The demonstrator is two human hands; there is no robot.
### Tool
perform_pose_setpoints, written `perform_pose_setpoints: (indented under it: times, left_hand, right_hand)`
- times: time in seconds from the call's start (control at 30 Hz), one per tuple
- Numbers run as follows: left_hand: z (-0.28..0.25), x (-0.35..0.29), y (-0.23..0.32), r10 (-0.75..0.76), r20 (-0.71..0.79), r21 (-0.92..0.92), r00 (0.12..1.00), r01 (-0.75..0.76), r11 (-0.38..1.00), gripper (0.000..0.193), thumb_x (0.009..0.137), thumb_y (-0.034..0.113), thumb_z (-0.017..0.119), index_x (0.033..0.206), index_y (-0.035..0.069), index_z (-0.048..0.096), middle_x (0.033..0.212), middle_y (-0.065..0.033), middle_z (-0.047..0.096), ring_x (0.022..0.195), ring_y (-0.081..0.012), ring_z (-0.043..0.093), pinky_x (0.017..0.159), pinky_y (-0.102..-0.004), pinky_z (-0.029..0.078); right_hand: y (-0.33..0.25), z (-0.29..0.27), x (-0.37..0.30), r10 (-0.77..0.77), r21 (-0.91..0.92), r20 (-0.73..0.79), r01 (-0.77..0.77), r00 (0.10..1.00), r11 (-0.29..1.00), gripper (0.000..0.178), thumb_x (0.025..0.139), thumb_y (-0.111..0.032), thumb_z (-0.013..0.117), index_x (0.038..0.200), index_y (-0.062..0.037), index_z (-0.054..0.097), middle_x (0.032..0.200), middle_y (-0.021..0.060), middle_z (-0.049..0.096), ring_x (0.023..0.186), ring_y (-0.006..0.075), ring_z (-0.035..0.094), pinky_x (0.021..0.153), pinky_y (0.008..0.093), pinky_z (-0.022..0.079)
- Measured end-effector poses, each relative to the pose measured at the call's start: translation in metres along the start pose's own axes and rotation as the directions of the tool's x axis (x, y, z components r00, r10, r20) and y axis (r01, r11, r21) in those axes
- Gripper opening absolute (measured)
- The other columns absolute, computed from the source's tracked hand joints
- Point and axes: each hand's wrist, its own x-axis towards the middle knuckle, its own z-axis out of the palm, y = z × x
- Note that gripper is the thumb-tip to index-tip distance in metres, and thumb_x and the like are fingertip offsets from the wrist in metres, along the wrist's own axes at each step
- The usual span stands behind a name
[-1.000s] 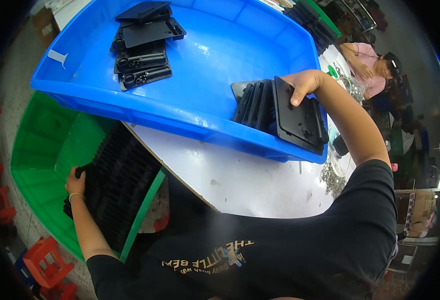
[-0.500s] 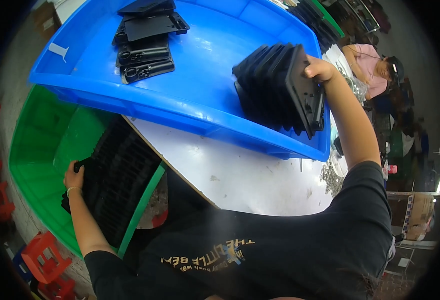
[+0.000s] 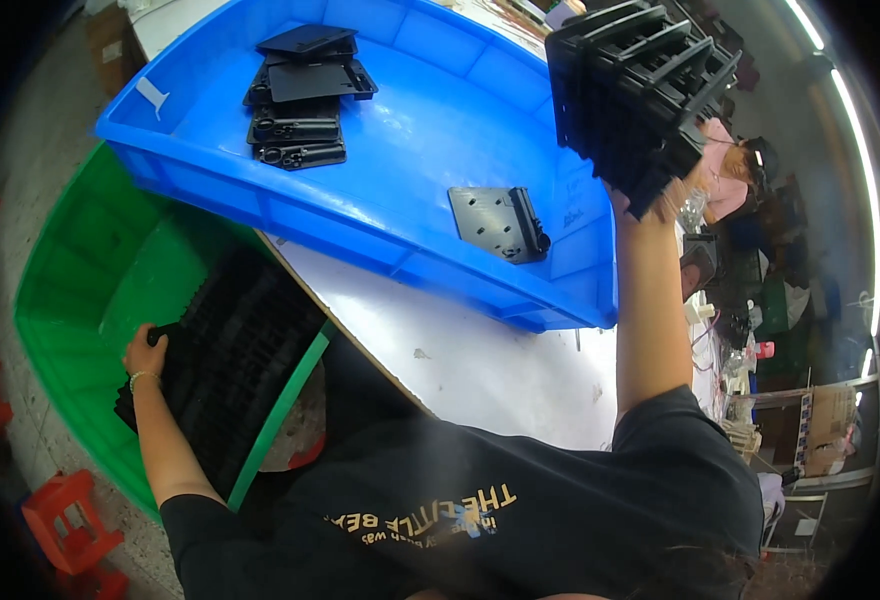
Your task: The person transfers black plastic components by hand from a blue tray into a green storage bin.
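Note:
In my right hand (image 3: 660, 200) is a stack of ribbed black plastic panels (image 3: 632, 95), lifted over the right end of the blue bin (image 3: 360, 225). The fingers are mostly hidden by the stack. One flat black plastic panel (image 3: 490, 222) with small holes and a raised edge lies on the bin's floor below. Over in the green bin (image 3: 60, 270), rows of black plastic parts (image 3: 235, 340) stand packed close together. There my left hand (image 3: 146, 355) is closed round the end of a black plastic part at the left side of the rows.
Several black panels (image 3: 315, 80) lie overlapped at the blue bin's left end. The blue bin rests on a white table (image 3: 480, 370). Red stools (image 3: 70, 525) stand on the floor at left. Another person in pink (image 3: 725, 170) is at the far right, beside table clutter.
My right hand has raised the panel stack from the blue bin and tipped it up and to the right, uncovering one panel underneath. The left hand stays nearly where it was.

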Motion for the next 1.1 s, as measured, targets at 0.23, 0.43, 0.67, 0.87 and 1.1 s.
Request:
perform_pose_setpoints:
  times: [0.23, 0.43, 0.67, 0.87, 1.1]
  left_hand:
    - [0.006, -0.007, -0.016, 0.007, 0.024, -0.02, 1.0, -0.007, 1.0, 0.051, 0.074, 0.043, 0.061, 0.117, 0.018, 0.054, 0.115, -0.0118, 0.059, 0.108, -0.0328, 0.053, 0.09, -0.0421, 0.042]
    - [-0.027, -0.005, 0.01, 0.04, 0.122, -0.061, 0.992, -0.032, 0.998, 0.048, 0.077, 0.045, 0.052, 0.119, 0.022, 0.055, 0.12, -0.0091, 0.057, 0.112, -0.0297, 0.052, 0.096, -0.042, 0.037]
    - [-0.025, -0.002, 0.0, -0.056, 0.272, -0.156, 0.961, 0.101, 0.983, 0.046, 0.084, 0.033, 0.044, 0.129, 0.024, 0.047, 0.136, -0.0063, 0.044, 0.128, -0.0279, 0.035, 0.106, -0.0442, 0.021]
    - [-0.03, -0.007, -0.001, -0.05, 0.264, -0.128, 0.963, 0.086, 0.988, 0.042, 0.084, 0.032, 0.046, 0.125, 0.024, 0.051, 0.131, -0.0065, 0.049, 0.125, -0.0269, 0.039, 0.103, -0.043, 0.023]
    - [-0.034, -0.007, 0.01, -0.031, 0.211, -0.107, 0.977, 0.055, 0.993, 0.034, 0.091, 0.026, 0.035, 0.114, 0.022, 0.059, 0.118, -0.0039, 0.057, 0.115, -0.0259, 0.047, 0.098, -0.0454, 0.028]
  right_hand:
    - [0.064, 0.086, -0.047, 0.519, 0.536, 0.246, -0.561, 0.819, 0.631, 0.029, 0.092, -0.021, 0.047, 0.116, -0.0043, 0.047, 0.114, 0.0087, 0.05, 0.108, 0.0215, 0.048, 0.096, 0.038, 0.038]
    - [0.179, 0.14, -0.089, 0.752, 0.44, 0.401, -0.83, 0.524, 0.344, 0.031, 0.085, -0.029, 0.058, 0.107, -0.008, 0.052, 0.098, 0.0064, 0.056, 0.097, 0.0208, 0.054, 0.088, 0.0361, 0.043]
    - [0.314, 0.22, -0.153, 0.736, -0.095, -0.053, -0.737, 0.674, 0.669, 0.063, 0.085, -0.044, 0.057, 0.13, -0.0033, 0.039, 0.132, 0.0118, 0.042, 0.122, 0.0268, 0.038, 0.103, 0.0417, 0.028]
    - [0.424, 0.181, -0.125, 0.744, -0.304, -0.1, -0.733, 0.66, 0.609, 0.056, 0.08, -0.033, 0.065, 0.124, -0.0024, 0.046, 0.123, 0.0125, 0.051, 0.112, 0.0247, 0.047, 0.097, 0.0369, 0.036]
    - [0.508, 0.097, -0.065, 0.639, -0.933, -0.094, -0.292, 0.764, 0.212, 0.085, 0.061, -0.035, 0.081, 0.119, 0.0126, 0.042, 0.116, 0.0207, 0.055, 0.105, 0.0277, 0.057, 0.089, 0.035, 0.046]
